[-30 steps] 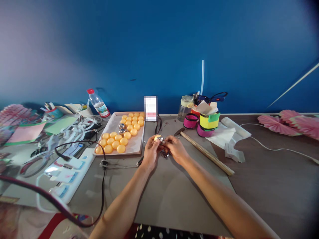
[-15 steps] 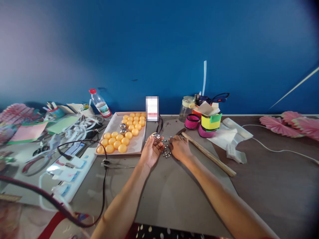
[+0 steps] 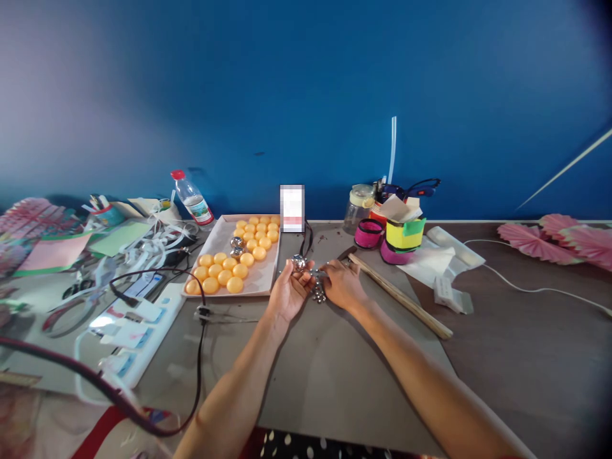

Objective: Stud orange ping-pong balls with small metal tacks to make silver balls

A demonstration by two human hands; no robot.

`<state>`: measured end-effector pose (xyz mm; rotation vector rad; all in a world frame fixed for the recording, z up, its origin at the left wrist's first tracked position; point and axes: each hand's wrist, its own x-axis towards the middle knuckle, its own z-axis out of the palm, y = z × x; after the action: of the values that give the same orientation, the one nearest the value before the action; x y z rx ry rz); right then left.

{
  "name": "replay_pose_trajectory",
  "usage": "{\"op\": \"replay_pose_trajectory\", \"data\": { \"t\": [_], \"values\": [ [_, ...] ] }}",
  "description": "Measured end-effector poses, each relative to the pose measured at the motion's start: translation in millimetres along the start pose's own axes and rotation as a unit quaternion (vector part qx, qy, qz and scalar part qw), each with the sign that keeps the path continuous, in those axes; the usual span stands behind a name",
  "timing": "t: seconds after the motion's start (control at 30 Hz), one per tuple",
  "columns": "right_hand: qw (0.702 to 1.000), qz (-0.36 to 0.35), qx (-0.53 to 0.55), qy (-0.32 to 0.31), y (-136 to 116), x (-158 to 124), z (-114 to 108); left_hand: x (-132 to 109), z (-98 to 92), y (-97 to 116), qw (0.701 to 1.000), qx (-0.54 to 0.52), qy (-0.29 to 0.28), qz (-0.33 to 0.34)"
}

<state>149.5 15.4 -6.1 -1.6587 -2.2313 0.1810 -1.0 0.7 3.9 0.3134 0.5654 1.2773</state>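
My left hand (image 3: 290, 290) is closed round a shiny silver ball (image 3: 299, 262), held up between thumb and fingers over the mat. My right hand (image 3: 343, 285) is just to the right, its fingers bent and reaching toward the left fingertips. Something small and silver shows at the right fingertips, too small to name. Below, between both hands, lies a cluster of small shiny silver pieces (image 3: 319, 293). Left of my hands, a white tray (image 3: 217, 239) holds several orange balls (image 3: 224, 277) and two silver balls (image 3: 236, 247).
A hammer with a wooden handle (image 3: 401, 296) lies right of my right hand. Behind it stand a glass jar (image 3: 358, 210) and a pink band roll (image 3: 368, 234). A phone-like screen (image 3: 292, 209) stands at the back. On the left are a power strip (image 3: 155, 325), cables and a bottle (image 3: 194, 199).
My right hand has shifted slightly left, its fingertips closer to the left hand and the silver pieces. The left hand keeps the silver ball in nearly the same place.
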Motion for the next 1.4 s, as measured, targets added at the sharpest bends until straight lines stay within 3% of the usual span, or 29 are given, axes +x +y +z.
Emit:
{"op": "replay_pose_trajectory", "data": {
  "t": [0.13,0.3,0.7,0.83,0.93,1.03,1.13,1.23,1.4],
  "values": [
    [0.999,-0.018,0.003,-0.029,-3.6,0.3,4.4,-0.3,-0.1,0.0,1.0,-0.01,0.006,-0.002],
    [1.0,-0.02,0.002,-0.017,-7.3,0.7,4.7,-0.6,0.2,0.3,1.0,0.002,0.01,-0.003],
    [0.996,-0.076,-0.01,-0.037,-10.1,-2.2,1.8,-1.1,-2.0,0.1,0.998,0.028,-0.033,0.042],
    [0.998,-0.053,0.036,-0.017,-9.3,-1.7,3.3,-1.7,-2.0,1.6,0.998,0.026,-0.041,0.043],
    [0.99,-0.011,0.14,0.024,-6.4,0.2,3.1,-1.6,-2.5,2.9,0.998,0.021,-0.046,0.047],
    [0.944,0.039,0.325,0.044,-3.4,4.5,2.2,-0.8,-2.6,3.1,0.998,0.029,-0.037,0.049],
    [0.857,0.081,0.507,0.046,-3.3,8.0,-0.2,0.4,-2.4,1.7,0.997,0.042,-0.029,0.05],
    [0.79,0.103,0.602,0.048,-6.6,8.4,-4.5,1.1,-2.3,-0.7,0.997,0.05,-0.026,0.053],
    [0.765,0.1,0.635,0.036,-13.6,5.8,-10.3,1.1,-2.8,-2.6,0.996,0.067,-0.037,0.055]
  ]
}}
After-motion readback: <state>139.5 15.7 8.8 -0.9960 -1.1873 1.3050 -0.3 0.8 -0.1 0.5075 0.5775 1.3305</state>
